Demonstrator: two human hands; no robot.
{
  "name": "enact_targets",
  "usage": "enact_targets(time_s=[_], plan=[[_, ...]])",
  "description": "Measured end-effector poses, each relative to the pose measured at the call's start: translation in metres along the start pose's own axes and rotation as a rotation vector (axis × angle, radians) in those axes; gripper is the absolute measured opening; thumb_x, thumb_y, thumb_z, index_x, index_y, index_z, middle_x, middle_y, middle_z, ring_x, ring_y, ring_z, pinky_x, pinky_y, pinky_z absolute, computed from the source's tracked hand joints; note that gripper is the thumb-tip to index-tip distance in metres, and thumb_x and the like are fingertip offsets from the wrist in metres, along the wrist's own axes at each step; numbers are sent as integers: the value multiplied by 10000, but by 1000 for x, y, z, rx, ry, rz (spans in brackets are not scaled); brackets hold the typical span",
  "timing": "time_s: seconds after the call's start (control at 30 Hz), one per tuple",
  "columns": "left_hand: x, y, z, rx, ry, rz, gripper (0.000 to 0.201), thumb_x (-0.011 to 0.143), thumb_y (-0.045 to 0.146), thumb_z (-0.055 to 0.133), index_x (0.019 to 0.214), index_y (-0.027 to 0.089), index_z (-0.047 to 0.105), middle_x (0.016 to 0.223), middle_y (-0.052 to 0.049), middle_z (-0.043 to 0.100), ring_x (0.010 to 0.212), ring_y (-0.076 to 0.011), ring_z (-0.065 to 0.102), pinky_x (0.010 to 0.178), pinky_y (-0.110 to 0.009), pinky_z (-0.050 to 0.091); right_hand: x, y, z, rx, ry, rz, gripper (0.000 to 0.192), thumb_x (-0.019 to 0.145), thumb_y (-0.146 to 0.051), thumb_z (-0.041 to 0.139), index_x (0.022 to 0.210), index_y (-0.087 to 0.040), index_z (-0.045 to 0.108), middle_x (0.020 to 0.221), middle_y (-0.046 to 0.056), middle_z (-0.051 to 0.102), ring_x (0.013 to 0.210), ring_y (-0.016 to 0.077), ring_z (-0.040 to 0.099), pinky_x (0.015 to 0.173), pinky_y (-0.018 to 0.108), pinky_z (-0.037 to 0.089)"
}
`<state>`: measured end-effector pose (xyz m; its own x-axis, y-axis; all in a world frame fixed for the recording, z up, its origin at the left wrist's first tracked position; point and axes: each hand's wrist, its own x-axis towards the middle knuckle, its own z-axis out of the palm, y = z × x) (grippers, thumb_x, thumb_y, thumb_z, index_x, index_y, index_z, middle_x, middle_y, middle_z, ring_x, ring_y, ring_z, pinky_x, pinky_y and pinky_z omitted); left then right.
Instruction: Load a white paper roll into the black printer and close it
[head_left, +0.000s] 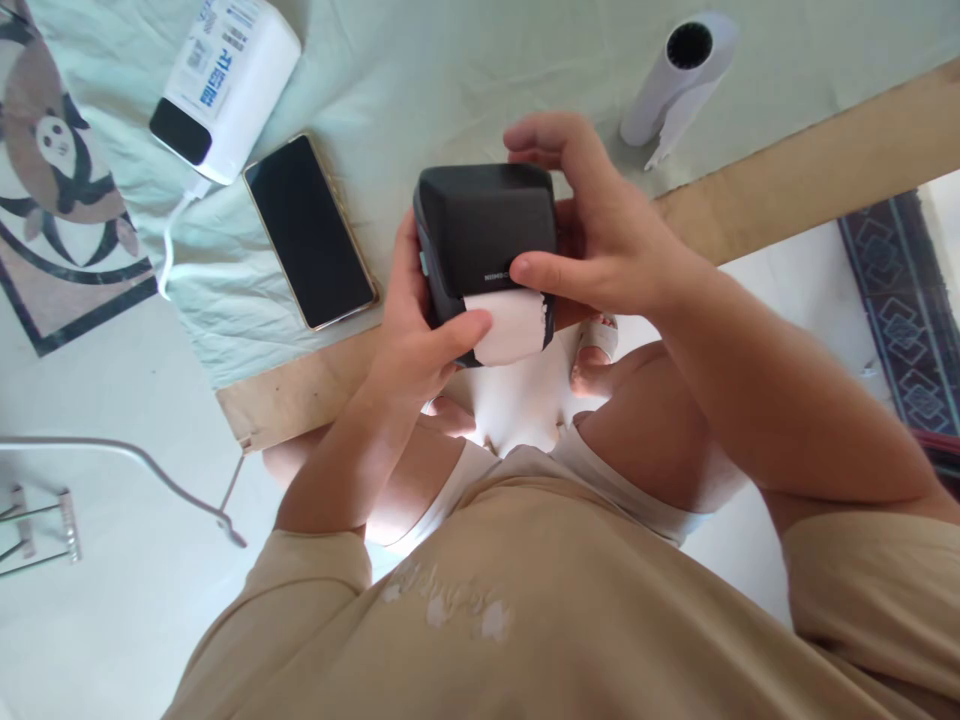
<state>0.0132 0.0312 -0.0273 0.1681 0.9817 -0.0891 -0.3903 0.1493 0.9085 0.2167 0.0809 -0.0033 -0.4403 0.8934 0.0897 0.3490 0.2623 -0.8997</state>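
Beige shirt (525, 620) nearest, then black printer (484, 235) held above the bed edge, left hand (416, 340) clasping its side, thumb on the white paper (510, 325), right hand (600, 235) clamped around the other side, phone (309, 230) well apart.

**Beige shirt, white-hemmed shorts, bare forearms**

The person wears a loose beige T-shirt (540, 610) with short sleeves ending above the elbows. A faint pale print, like small paw marks, sits on the chest. Below it show shorts (637, 495) with white hems. A light sandal (598, 338) covers one foot.
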Motion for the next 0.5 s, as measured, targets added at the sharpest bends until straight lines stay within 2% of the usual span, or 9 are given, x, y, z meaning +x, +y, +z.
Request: enact_targets(time_s=[0.07,0.17,0.27,0.4,0.5], plan=[[1,1,3,-35,-4,16,550,793,387,840,1310,371,652,1263,2,721,1178,-248,697,984,-377,591,1,0,0,24,-37,32,740,773,-528,707,1416,-287,430,1224,49,645,864,147,585,736,294,495],[2,4,6,-30,9,14,435,850,453,805,1257,378,671,1257,1,698,1187,-242,689,958,-366,585,2,1,-1,41,-76,-11,717,779,-537,699,1386,-249,447,981,15,658,849,162,590,738,304,472],[2,4,6,3,33,12,394,891,455,768,1264,378,670,1293,-7,679,1210,-237,674,974,-362,570,1,1,-2,48,-95,-34,723,791,-536,680,1385,-207,430,969,14,641,824,152,582,710,295,457],[4,0,2,-8,4,13,448,855,499,783,1277,389,682,1348,-27,671,1283,-290,653,1032,-416,566,0,-2,-4,63,-152,15,778,834,-597,675,1431,-188,387,1036,23,612,788,115,544,693,281,462],[4,1,1,-35,3,17,438,855,479,789,1271,395,681,1339,-15,686,1332,-306,646,1069,-424,566,0,-5,-4,14,-133,-14,780,837,-614,697,1430,-213,387,1122,47,629,898,154,586,766,319,493]])
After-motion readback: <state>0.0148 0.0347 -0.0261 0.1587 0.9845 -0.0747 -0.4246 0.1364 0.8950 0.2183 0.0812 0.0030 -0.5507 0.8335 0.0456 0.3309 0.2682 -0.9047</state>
